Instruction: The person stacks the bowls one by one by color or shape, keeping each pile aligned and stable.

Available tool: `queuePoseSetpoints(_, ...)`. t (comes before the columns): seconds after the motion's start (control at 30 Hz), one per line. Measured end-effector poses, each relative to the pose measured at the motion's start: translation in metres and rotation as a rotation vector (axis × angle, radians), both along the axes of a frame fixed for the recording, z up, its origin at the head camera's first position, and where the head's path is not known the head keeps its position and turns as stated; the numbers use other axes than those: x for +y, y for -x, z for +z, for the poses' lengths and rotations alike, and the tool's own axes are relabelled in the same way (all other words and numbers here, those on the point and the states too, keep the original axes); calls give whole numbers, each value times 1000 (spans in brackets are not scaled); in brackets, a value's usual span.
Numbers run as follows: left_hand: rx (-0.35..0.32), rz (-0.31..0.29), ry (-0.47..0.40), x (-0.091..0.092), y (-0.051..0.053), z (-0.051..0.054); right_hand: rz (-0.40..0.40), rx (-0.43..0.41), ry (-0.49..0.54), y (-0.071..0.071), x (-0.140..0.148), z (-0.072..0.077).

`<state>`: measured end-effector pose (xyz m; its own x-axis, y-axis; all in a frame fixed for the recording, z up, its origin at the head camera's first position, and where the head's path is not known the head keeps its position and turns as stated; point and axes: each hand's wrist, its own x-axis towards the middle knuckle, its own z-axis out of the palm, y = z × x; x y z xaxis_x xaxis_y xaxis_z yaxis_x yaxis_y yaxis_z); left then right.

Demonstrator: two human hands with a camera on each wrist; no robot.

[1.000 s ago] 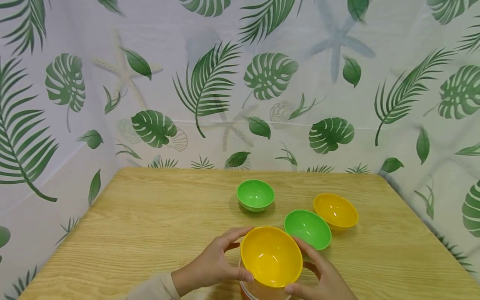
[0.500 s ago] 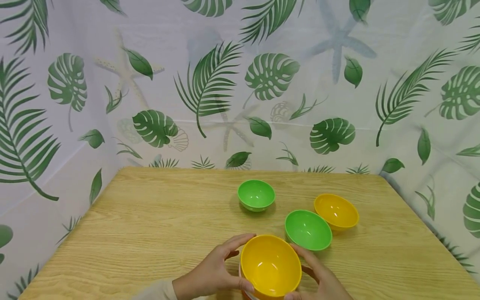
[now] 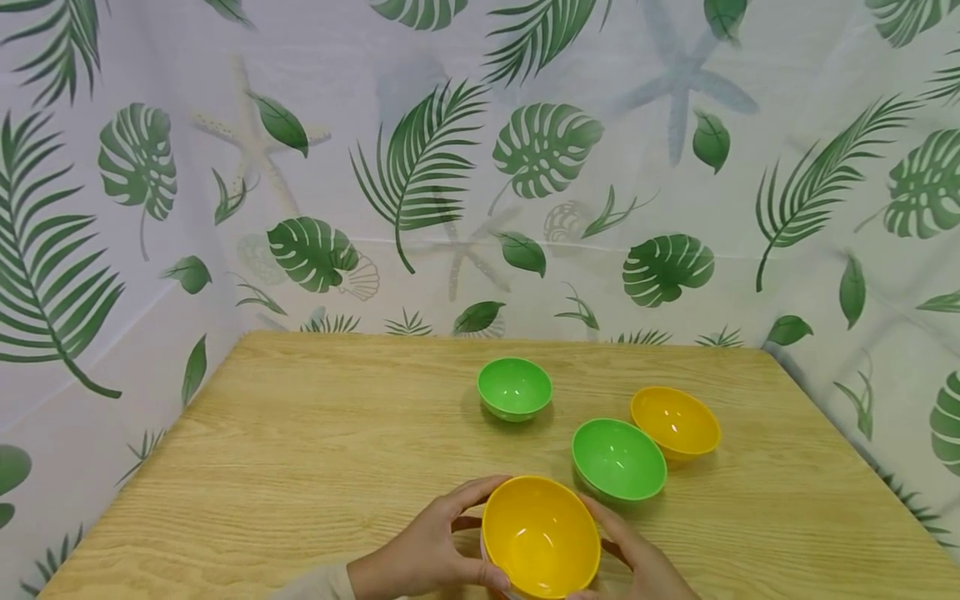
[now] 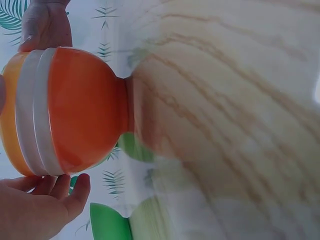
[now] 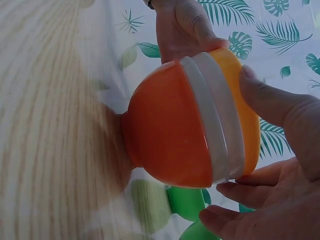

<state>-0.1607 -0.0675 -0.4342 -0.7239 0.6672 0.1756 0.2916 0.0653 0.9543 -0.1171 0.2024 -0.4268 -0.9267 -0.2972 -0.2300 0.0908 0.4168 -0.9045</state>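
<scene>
A yellow bowl [image 3: 542, 537] sits at the top of a stack held between both hands. From the left, the left hand [image 3: 427, 546] grips its rim, thumb in front and fingers behind; the right hand [image 3: 637, 558] grips the other side. In the left wrist view, two whitish bands [image 4: 37, 115] show between the yellow bowl [image 4: 9, 115] and an orange bowl [image 4: 82, 110], whose foot is on the table. The right wrist view shows the orange bowl [image 5: 167, 125] lowest, the right hand [image 5: 295, 200] curled around the yellow rim [image 5: 245, 115], and the left hand [image 5: 185, 25] opposite.
Behind the stack, a green bowl [image 3: 618, 460] and a yellow bowl [image 3: 675, 422] stand close together to the right. Another green bowl [image 3: 514, 389] is farther back on the wooden table [image 3: 300, 433]. A leaf-patterned cloth [image 3: 450, 167] hangs behind.
The yellow bowl has come down onto the stack, with both hands lowered along with it. The other bowls on the table have stayed where they were.
</scene>
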Motion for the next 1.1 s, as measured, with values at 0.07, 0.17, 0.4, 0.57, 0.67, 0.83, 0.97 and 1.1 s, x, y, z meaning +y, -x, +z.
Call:
queuePoseSetpoints(0.07, -19, -6, 2, 0, 1, 1, 17, 22, -11, 1, 1, 0)
queuePoseSetpoints(0.17, -38, -8, 18, 0, 1, 4, 39, 37, -23, 1, 2, 1)
queuePoseSetpoints(0.4, -74, -16, 60, -3, 3, 11, 100, 95, -33, 3, -3, 7)
queuePoseSetpoints(0.57, -99, -16, 69, -3, 4, 12, 101, 100, -13, 3, -3, 6)
queuePoseSetpoints(0.67, -97, -9, 75, -2, 3, 12, 97, 106, -16, 3, -2, 3)
queuePoseSetpoints(0.83, -106, -4, 70, -2, 2, 11, 102, 132, -26, 2, 1, 1)
queuePoseSetpoints(0.97, -115, -3, 63, -2, 0, 10, 109, 122, -2, 2, 2, 0)
queuePoseSetpoints(1.1, -116, 0, 55, -2, -1, 8, 122, 125, 27, 2, 3, -1)
